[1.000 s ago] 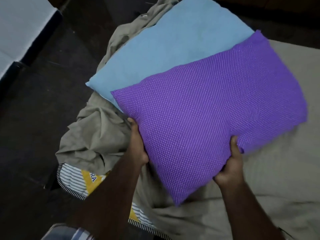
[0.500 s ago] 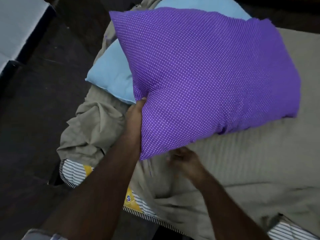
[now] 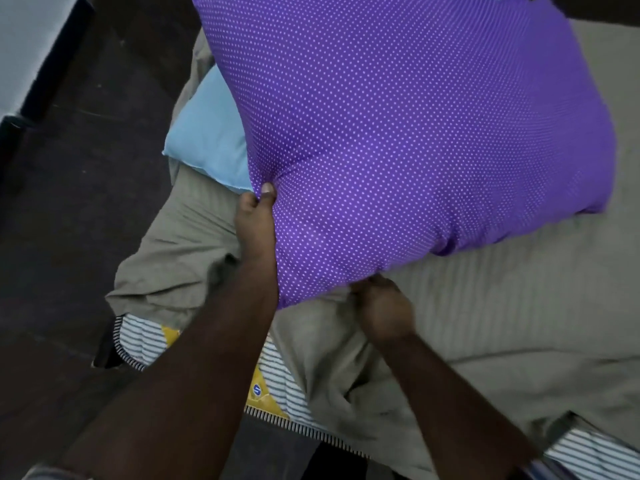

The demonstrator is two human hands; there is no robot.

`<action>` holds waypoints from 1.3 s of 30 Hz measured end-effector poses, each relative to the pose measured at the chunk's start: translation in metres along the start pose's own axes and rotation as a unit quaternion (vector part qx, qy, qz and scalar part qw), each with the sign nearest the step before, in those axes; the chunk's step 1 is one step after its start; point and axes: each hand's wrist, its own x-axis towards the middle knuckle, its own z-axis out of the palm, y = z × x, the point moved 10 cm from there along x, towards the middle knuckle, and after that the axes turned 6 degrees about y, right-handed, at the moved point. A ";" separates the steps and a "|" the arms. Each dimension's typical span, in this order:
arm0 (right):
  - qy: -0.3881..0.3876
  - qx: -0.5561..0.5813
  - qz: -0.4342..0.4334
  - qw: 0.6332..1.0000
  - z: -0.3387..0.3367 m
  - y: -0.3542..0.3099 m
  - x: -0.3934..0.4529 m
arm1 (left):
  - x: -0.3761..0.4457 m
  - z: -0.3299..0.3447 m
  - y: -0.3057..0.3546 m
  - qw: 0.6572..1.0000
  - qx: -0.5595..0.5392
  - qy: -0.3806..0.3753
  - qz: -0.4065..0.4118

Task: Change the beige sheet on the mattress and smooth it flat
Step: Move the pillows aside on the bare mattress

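Dark floor [image 3: 69, 237] beside; left hand [image 3: 256, 223] has lifted purple pillow [image 3: 415, 133] higher, right hand [image 3: 381, 310] now gripping beige sheet [image 3: 485, 306].

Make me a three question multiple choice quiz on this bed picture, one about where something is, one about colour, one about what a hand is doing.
1. Where does the light blue pillow lie?
A. Partly behind the purple dotted pillow
B. On the floor
C. In front of both hands

2. What colour is the triangle on the striped mattress?
A. Red
B. Yellow
C. Green

3. What is the left hand doing?
A. Hanging idle
B. Pressing flat on the beige sheet
C. Gripping the purple pillow's edge

Answers: 1 A, purple covers its right part. 2 B, yellow shows at the uncovered corner. 3 C, thumb and fingers pinch the purple fabric.
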 end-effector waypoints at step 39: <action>0.257 0.670 0.180 0.673 -0.283 0.086 0.037 | -0.171 0.014 0.068 0.984 -0.014 0.030 0.178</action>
